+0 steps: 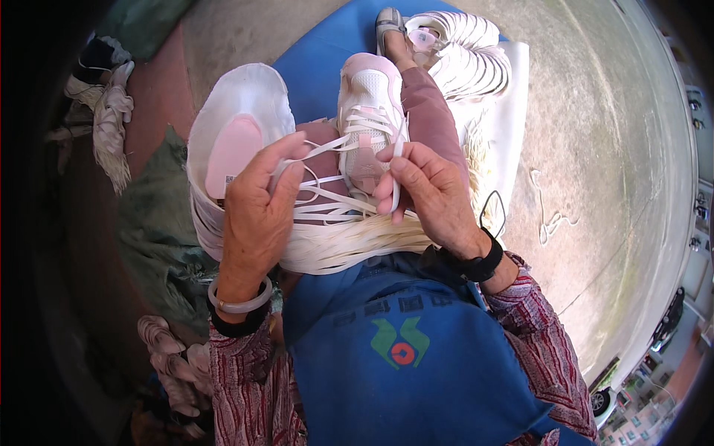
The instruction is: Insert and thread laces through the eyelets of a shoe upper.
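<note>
A white and pink sneaker rests on my lap, toe pointing away from me, with a white shoelace threaded through its upper eyelets. My left hand pinches one length of the lace between thumb and fingers, left of the shoe. On the other side, my right hand grips another length, which runs up along the shoe's right edge. Across my lap, below the sneaker, lies a thick bundle of loose white laces. Beside my left hand stands a white, rounded shoe-like piece with a pink insole-shaped panel.
A row of nested white shoe pieces lies at the far right by my foot. One loose lace is on the concrete floor. Green cloth and several pale shoes lie to the left. I wear a blue apron.
</note>
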A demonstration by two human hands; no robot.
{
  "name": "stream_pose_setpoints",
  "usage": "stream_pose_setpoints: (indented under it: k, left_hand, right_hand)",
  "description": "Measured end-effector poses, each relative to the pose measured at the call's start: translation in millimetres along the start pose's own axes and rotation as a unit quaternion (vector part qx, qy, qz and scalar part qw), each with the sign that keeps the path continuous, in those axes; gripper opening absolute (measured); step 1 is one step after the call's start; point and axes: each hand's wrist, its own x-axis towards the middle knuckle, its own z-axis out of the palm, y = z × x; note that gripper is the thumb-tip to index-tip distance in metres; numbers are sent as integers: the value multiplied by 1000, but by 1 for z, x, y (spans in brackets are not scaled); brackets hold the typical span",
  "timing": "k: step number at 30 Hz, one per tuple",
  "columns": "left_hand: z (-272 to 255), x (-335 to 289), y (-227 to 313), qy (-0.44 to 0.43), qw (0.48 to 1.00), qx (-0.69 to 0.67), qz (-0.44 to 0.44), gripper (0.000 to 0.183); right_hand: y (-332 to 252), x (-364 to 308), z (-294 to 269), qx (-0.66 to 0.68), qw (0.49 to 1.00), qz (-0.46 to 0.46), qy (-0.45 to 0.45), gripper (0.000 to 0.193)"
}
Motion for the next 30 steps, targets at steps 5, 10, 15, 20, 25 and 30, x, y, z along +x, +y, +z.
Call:
stream_pose_setpoints:
  k: [5, 10, 15, 20, 25, 30]
  left_hand:
    - [26, 9, 1, -190, 909, -348, -127, 32]
    - [31, 10, -3, -188, 923, -296, -157, 27]
    - [40, 7, -18, -161, 886, -411, -146, 24]
    - [28, 13, -15, -59, 930, -337, -136, 25]
    - [27, 20, -7, -48, 974, -195, -104, 24]
    - [25, 21, -12, -20, 984, -160, -73, 25]
  right_hand:
    - [0, -7, 20, -55, 995, 35, -79, 29]
    - [11, -10, 18, -11, 997, 46, -66, 30]
    - [15, -12, 15, -83, 994, 31, -56, 30]
    - [36, -22, -18, 44, 982, 166, 75, 29]
    - [50, -20, -19, 250, 944, 199, 80, 35]
    - [52, -18, 8, 376, 899, 214, 72, 43]
